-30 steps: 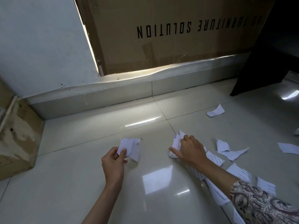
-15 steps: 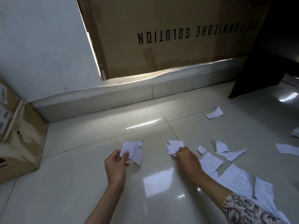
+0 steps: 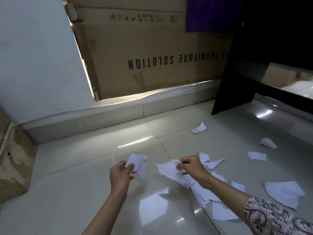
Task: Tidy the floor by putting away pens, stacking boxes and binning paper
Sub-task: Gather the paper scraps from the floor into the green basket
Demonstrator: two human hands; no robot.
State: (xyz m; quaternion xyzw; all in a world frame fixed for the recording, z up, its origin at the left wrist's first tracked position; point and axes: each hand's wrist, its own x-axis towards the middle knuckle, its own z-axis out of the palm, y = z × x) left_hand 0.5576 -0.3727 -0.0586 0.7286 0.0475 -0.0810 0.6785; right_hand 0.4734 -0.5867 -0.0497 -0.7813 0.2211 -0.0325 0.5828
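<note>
My left hand (image 3: 120,173) pinches a small bunch of torn white paper scraps (image 3: 139,162) above the tiled floor. My right hand (image 3: 191,167) grips a larger torn sheet (image 3: 166,170), lifted off the floor and hanging down under my wrist. Several more torn scraps lie loose on the tiles to the right: one far scrap (image 3: 199,128), a pair of scraps (image 3: 210,161) just beyond my right hand, a lined piece (image 3: 284,192) near my right sleeve and another lined piece (image 3: 221,212) under my forearm.
A big flat cardboard box (image 3: 152,53) leans against the wall behind a low tiled ledge (image 3: 110,118). A worn brown box (image 3: 13,160) stands at the left edge. A dark furniture panel (image 3: 237,78) stands at the right. No pens or bin in view.
My right hand has lifted a larger sheet off the floor and now holds it up. My left hand keeps its scraps in about the same spot. The view has tilted upward.
</note>
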